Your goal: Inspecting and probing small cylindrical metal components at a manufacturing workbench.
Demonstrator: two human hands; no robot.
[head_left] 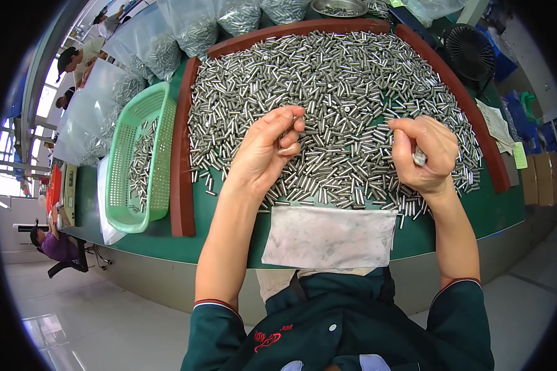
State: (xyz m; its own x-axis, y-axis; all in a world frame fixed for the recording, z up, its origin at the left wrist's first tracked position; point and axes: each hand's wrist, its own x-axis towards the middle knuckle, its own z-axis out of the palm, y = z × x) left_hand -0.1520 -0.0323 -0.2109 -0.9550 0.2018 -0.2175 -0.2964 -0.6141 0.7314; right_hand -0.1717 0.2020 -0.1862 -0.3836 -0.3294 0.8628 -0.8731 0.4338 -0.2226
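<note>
A broad layer of short, shiny metal pins [328,80] covers the green tabletop in front of me. Above the pile's left-middle part, my left hand [263,148] is closed, palm partly turned up, with thumb and fingertips brought together; whatever they pinch is too small to make out. My right hand [426,151] is curled into a loose fist over the right side of the pile. Greyish metal ends show inside that fist and look like pins. Between my forearms, a stained white cloth [329,238] lies flat along the table's near edge.
Dark red rails [183,154] border the pins left, right and behind. A green plastic basket [114,185] with more pins stands at left. Filled clear bags [189,31] and a metal bowl [339,7] sit behind; a black fan [470,52] is at right. Other people work far left.
</note>
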